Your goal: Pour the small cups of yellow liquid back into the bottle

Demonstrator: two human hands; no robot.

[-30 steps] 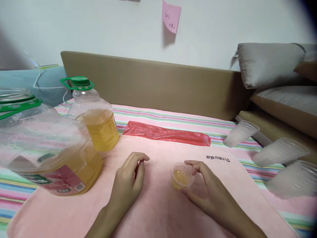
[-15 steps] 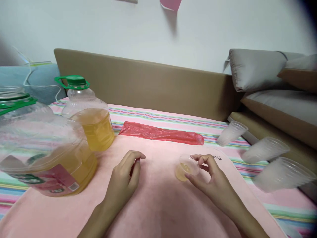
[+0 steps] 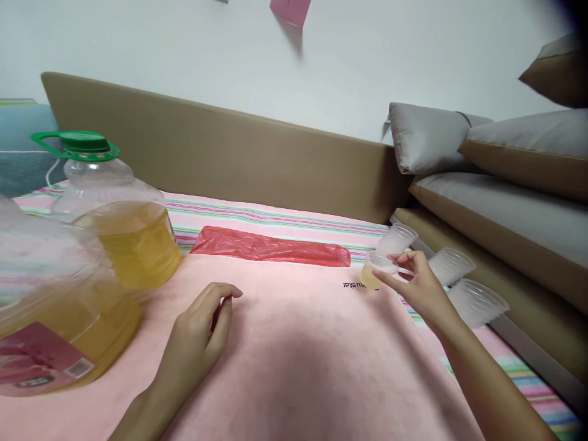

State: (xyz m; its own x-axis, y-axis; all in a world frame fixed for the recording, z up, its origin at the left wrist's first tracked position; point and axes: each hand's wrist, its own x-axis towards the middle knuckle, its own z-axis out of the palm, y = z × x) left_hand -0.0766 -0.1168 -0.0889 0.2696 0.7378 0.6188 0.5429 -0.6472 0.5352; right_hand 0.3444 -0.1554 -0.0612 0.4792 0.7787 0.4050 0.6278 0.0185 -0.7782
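My right hand (image 3: 420, 282) grips the rim of a small clear plastic cup (image 3: 369, 277) between thumb and fingers. Pale yellow liquid lies in its lower part, and the cup looks slightly tilted, near the right edge of the pink mat (image 3: 294, 343). Whether its base touches the mat I cannot tell. Beside the mat's left half, my left hand (image 3: 202, 321) rests loosely curled, thumb a little apart from the index finger, with nothing in it. To its left stand two large clear jugs of yellow liquid: a green-capped jug (image 3: 147, 251) and a nearer jug (image 3: 110, 312), partly cut off.
Stacks of clear plastic cups (image 3: 452, 266) lean at the right, close to my right hand. A folded red plastic bag (image 3: 271, 247) lies along the mat's far edge. Beyond are a brown board (image 3: 220, 153) and grey-brown cushions (image 3: 505, 190).
My right hand has carried the cup right and away from me, towards the stacked cups. My left hand keeps its curled pose. The view has swung to the right.
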